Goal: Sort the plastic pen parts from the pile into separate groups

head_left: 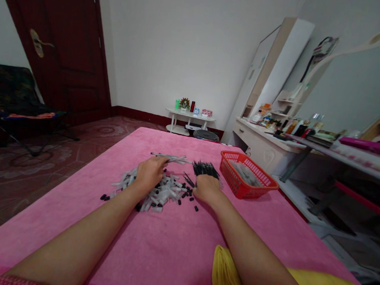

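My left hand point(150, 174) is over the left part of a loose pile of short translucent tubes point(165, 193). Its fingers are bent, with the tips at several long, thin, clear sticks point(177, 159) lying just beyond the pile; what they pinch is hidden. My right hand point(207, 188) has its fingers curled at the near end of a dense bundle of thin black-tipped sticks point(205, 168). A few loose dark sticks point(189, 180) are beside its thumb. Small black plugs point(196, 208) are scattered between the hands and among the tubes.
A red plastic basket point(254, 192) holding clear pieces stands right of my right hand. The table has a pink cloth point(162, 253). Yellow fabric point(228, 275) lies under my right forearm. Beyond are a low white stand point(192, 114), a dressing table point(268, 141) and a folding chair point(18, 91).
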`<state>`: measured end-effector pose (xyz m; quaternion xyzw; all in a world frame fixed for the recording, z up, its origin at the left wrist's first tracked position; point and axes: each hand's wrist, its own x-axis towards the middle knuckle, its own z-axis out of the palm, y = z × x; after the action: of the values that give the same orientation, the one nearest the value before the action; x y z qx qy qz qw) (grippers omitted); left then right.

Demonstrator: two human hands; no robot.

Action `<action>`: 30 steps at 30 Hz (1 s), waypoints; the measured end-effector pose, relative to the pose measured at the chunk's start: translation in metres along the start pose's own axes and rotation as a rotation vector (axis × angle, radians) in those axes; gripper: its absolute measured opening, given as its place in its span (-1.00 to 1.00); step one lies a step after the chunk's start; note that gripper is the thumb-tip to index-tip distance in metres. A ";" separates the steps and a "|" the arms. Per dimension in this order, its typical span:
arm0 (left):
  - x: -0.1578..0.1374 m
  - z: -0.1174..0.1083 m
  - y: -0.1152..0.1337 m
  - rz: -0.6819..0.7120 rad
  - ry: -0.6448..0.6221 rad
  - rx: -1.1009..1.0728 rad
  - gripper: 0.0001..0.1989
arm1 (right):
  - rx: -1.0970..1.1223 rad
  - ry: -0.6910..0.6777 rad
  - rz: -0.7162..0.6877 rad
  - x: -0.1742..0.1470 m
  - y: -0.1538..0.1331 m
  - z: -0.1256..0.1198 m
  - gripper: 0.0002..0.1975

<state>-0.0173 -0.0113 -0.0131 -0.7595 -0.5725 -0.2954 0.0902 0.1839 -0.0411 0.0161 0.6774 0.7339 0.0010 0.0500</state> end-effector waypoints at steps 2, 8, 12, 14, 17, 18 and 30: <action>0.000 0.000 0.000 0.004 -0.003 -0.001 -0.70 | -0.022 0.024 -0.021 0.001 0.001 0.002 -0.66; 0.000 0.002 -0.001 0.019 0.005 -0.006 -0.71 | 0.036 0.100 -0.050 0.007 0.005 0.013 -0.69; 0.001 0.002 -0.002 0.019 0.010 -0.008 -0.71 | 0.184 0.153 0.054 0.018 0.023 0.005 -0.72; 0.001 0.002 -0.001 0.019 0.008 -0.010 -0.71 | 0.236 0.220 0.138 0.027 0.037 0.000 -0.70; 0.002 0.001 0.002 0.018 -0.003 -0.013 -0.71 | 0.258 0.260 0.254 0.045 0.055 0.000 -0.65; 0.002 0.001 0.002 0.018 -0.005 -0.013 -0.71 | 0.267 0.253 0.274 0.051 0.059 0.003 -0.63; 0.002 0.000 0.003 0.011 -0.018 -0.016 -0.70 | 0.297 0.265 0.334 0.062 0.064 0.020 -0.61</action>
<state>-0.0140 -0.0109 -0.0117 -0.7661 -0.5666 -0.2926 0.0808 0.2444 0.0241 -0.0040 0.7830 0.6043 -0.0097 -0.1473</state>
